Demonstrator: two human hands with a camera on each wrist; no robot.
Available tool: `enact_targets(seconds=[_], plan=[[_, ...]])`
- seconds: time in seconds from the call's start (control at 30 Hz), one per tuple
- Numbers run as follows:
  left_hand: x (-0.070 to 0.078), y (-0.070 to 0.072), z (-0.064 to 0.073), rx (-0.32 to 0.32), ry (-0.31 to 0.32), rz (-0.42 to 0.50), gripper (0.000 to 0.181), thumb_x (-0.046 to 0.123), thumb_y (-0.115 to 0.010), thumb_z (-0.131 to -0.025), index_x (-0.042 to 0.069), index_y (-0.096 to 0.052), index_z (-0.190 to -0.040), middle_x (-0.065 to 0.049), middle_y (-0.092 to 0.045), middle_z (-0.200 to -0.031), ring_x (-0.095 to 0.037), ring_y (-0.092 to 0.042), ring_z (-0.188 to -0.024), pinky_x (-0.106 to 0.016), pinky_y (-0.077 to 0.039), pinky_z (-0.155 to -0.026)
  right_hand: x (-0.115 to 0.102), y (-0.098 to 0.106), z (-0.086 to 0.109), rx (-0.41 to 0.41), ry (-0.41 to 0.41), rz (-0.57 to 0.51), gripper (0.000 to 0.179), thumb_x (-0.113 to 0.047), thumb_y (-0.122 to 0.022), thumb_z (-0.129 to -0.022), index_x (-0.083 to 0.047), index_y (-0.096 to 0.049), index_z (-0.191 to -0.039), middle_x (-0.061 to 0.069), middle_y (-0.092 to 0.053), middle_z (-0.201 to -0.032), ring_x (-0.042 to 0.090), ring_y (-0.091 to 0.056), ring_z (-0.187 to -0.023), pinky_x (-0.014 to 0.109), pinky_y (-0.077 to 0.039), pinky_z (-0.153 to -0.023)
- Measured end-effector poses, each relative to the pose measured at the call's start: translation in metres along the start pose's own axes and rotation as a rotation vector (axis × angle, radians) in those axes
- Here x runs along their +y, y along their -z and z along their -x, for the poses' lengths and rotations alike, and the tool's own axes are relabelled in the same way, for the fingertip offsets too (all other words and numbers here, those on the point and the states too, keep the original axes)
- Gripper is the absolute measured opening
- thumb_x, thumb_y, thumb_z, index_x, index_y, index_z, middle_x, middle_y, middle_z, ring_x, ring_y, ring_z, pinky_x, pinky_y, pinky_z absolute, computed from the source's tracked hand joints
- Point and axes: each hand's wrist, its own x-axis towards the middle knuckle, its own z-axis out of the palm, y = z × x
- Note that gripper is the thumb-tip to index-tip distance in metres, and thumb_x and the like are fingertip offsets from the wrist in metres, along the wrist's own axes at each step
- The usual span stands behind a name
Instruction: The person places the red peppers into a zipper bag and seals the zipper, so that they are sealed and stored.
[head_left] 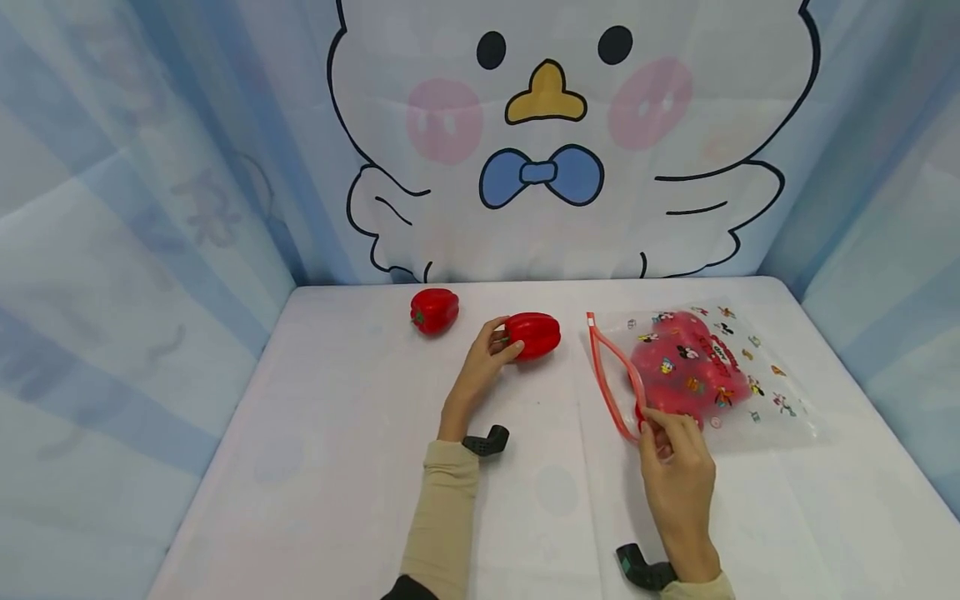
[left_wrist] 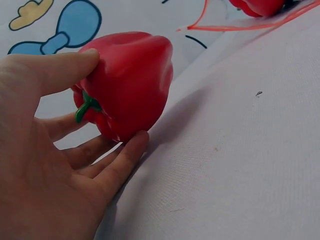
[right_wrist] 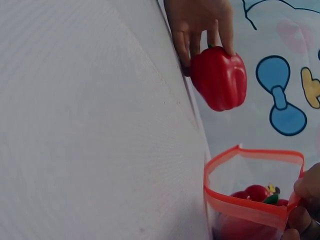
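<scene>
A glossy red bell pepper (head_left: 534, 335) with a green stem is held by my left hand (head_left: 482, 367), thumb on one side and fingers under it in the left wrist view. My right hand (head_left: 678, 475) pinches the red-edged mouth of a clear zip bag (head_left: 780, 375) printed with small cartoon figures. In the right wrist view the bag's rim (right_wrist: 245, 204) gapes open, and red peppers (right_wrist: 256, 192) with a bit of green show inside. The bag lies on its side, its mouth facing the left hand.
Another red bell pepper (head_left: 434, 311) lies near the back edge of the white-covered table (head_left: 337, 467), left of the left hand. Behind the table hangs a curtain (head_left: 540, 242) with a cartoon bird, and blue-white curtains (head_left: 112, 333) close off both sides.
</scene>
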Motion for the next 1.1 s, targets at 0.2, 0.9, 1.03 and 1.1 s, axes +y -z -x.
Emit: enact_targets(seconds=[0.2, 0.9, 1.03, 1.1], plan=[[0.0, -0.002, 0.0, -0.064, 0.003, -0.015, 0.064, 0.031, -0.067, -0.101, 0.017, -0.041, -0.157, -0.017, -0.052, -0.153, -0.035, -0.054, -0.139, -0.051, -0.047, -0.117, 0.0, -0.001, 0.0, -0.004, -0.003, 0.008, 0.028, 0.009, -0.078, -0.085, 0.001, -0.076, -0.111, 0.012, -0.068, -0.095, 0.006, -0.048, -0.078, 0.001, -0.038, -0.07], [0.005, -0.032, 0.004, -0.323, -0.092, -0.014, 0.068, 0.009, -0.081, -0.088, 0.021, -0.049, -0.147, -0.01, -0.053, -0.152, -0.029, -0.057, -0.137, -0.039, -0.054, -0.11, 0.0, 0.0, 0.0, -0.018, -0.013, 0.015, 0.028, 0.009, -0.078, -0.085, 0.0, -0.076, -0.112, 0.012, -0.067, -0.096, 0.008, -0.048, -0.078, 0.002, -0.038, -0.07], [0.008, -0.039, 0.005, -0.319, -0.08, -0.017, 0.069, 0.009, -0.082, -0.088, 0.021, -0.048, -0.147, -0.01, -0.054, -0.152, -0.028, -0.057, -0.136, -0.039, -0.055, -0.109, 0.0, 0.0, 0.0, -0.018, -0.017, 0.02, 0.028, 0.008, -0.078, -0.086, 0.0, -0.076, -0.112, 0.012, -0.067, -0.097, 0.008, -0.048, -0.078, 0.001, -0.038, -0.07], [0.009, -0.044, 0.006, -0.311, -0.072, -0.026, 0.07, 0.01, -0.083, -0.087, 0.021, -0.047, -0.147, -0.009, -0.054, -0.151, -0.027, -0.058, -0.135, -0.037, -0.055, -0.108, -0.001, 0.0, 0.0, -0.016, -0.015, 0.018, 0.028, 0.008, -0.078, -0.086, 0.0, -0.076, -0.112, 0.012, -0.067, -0.097, 0.008, -0.048, -0.078, 0.002, -0.038, -0.07]])
